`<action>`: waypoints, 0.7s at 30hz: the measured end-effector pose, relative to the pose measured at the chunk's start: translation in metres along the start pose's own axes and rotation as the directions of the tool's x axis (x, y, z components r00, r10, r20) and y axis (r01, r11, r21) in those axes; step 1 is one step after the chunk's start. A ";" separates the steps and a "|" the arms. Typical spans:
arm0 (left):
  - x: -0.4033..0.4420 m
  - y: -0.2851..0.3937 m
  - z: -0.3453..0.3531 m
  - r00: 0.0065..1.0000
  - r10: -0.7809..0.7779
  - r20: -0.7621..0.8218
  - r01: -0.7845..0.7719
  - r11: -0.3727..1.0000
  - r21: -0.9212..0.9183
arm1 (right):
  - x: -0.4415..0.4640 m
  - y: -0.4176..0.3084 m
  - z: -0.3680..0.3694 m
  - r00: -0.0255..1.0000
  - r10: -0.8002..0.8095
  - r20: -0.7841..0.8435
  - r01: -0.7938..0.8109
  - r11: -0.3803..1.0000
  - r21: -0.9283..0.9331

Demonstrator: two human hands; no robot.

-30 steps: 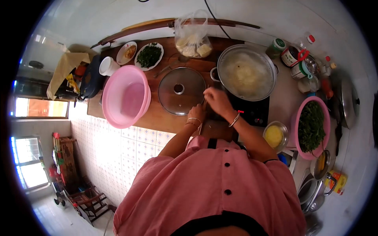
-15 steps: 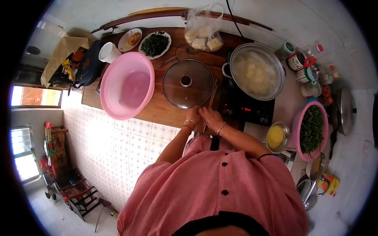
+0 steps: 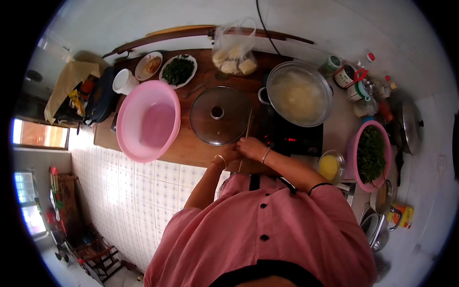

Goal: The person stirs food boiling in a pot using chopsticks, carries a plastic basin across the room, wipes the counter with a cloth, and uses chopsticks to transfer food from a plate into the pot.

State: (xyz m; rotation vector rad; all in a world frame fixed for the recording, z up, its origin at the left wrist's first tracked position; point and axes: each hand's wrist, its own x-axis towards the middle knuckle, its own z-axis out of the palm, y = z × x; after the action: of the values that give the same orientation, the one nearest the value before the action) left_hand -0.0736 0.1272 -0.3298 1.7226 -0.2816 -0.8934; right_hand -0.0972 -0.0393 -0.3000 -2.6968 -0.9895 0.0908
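Observation:
My left hand [image 3: 230, 154] and my right hand [image 3: 252, 148] are close together at the counter's front edge, just below a glass pan lid [image 3: 205, 123] with a dark knob. A pair of thin wooden chopsticks [image 3: 249, 123] runs along the lid's right side and passes under my right fingers, which are closed at them. The lower end shows between my forearms. The curled fingers of my left hand are partly hidden, and what they hold, if anything, cannot be made out. To the right, a steaming pot [image 3: 299, 93] of pale food in liquid stands on a black induction cooker [image 3: 306, 138] with lit red digits.
Left of the lid is a large pink basin [image 3: 148, 153]. Behind stand a plate of chopped greens [image 3: 178, 71], a small dish [image 3: 148, 66], a white cup [image 3: 125, 82] and a plastic bag [image 3: 234, 51]. Jars [image 3: 344, 76], leafy greens [image 3: 371, 155] and a yellow-filled bowl [image 3: 329, 167] are right.
The whole view has shifted, with the counter lower and further left. The chopsticks lie closer together and nearer the lid, and my right fingertips are now at them.

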 end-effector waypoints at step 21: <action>0.034 0.276 0.069 0.944 0.320 0.083 -0.287 0.917 -0.276 | -0.088 0.067 -0.228 0.276 0.716 -0.642 -0.259 0.698 0.667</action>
State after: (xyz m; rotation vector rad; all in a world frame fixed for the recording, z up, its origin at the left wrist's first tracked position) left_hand -0.0293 -0.0398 -0.1013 1.3355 -0.4815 -0.7718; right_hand -0.0884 -0.1967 -0.1015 -1.9755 0.2668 -0.8138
